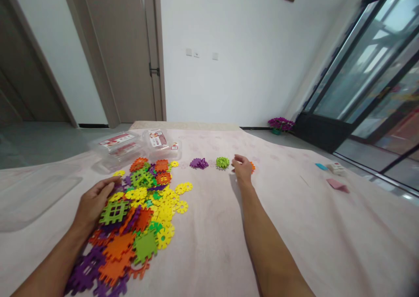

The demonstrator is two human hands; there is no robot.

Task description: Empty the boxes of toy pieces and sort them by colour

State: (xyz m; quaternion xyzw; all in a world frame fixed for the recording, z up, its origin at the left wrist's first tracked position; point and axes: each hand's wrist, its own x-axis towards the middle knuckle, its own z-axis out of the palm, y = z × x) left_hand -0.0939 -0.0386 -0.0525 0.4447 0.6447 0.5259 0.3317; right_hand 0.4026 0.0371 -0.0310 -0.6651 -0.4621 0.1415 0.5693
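Note:
My left hand (pixel 96 199) rests at the left edge of a loose heap of coloured plastic interlocking pieces. Its fingers are bent together against the heap, near a purple piece; what they grip, if anything, is hidden. Square orange pieces (pixel 119 247), green lattice squares (pixel 114 212), purple pieces (pixel 87 268) and yellow flower-shaped discs (pixel 165 209) make up the heap. My right hand (pixel 242 169) is out over the cloth with fingers loosely curved and apart, nothing visible between them. Behind it an orange piece (pixel 253 167) partly shows. Left of it sit a green cluster (pixel 222 162) and a purple cluster (pixel 199 162).
Clear plastic boxes (pixel 113 146) with labels stand behind the heap, and a clear lid or tray (pixel 36 196) lies at the left. A pink cloth (pixel 209 244) covers the table. At the right lie a blue item (pixel 321 166), a white box (pixel 336 168) and a pink piece (pixel 338 185).

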